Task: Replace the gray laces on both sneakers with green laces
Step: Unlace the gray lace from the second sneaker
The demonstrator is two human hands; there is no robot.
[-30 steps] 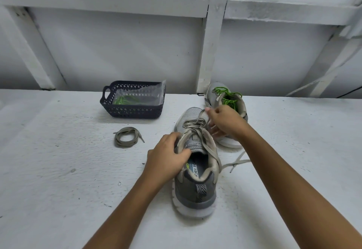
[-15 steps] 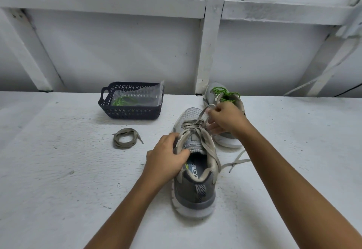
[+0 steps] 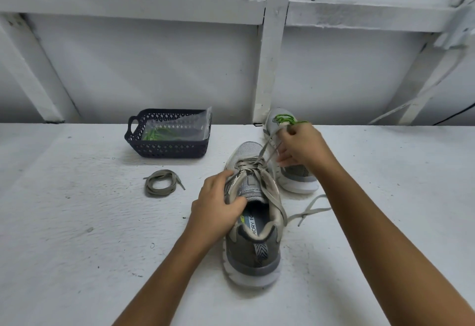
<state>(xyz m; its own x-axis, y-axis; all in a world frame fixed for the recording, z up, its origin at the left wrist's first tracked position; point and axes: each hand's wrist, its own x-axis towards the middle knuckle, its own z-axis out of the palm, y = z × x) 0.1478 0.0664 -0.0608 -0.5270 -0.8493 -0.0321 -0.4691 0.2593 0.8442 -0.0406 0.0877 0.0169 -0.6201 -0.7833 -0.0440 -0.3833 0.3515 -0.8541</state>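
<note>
Lying beside sneaker point(image 3: 253, 253): basket point(image 3: 169, 149), coiled lace point(image 3: 160, 183)

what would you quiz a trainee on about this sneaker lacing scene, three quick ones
1. True or false: the far sneaker already carries a green lace.
2. Where does the coiled gray lace lie?
A. in the basket
B. on the table, left of the near sneaker
C. draped over the far sneaker
3. Fill in: the right hand pinches the threaded lace of the near sneaker; its colour is ___.

Key: 1 true; 2 B; 3 gray.
</note>
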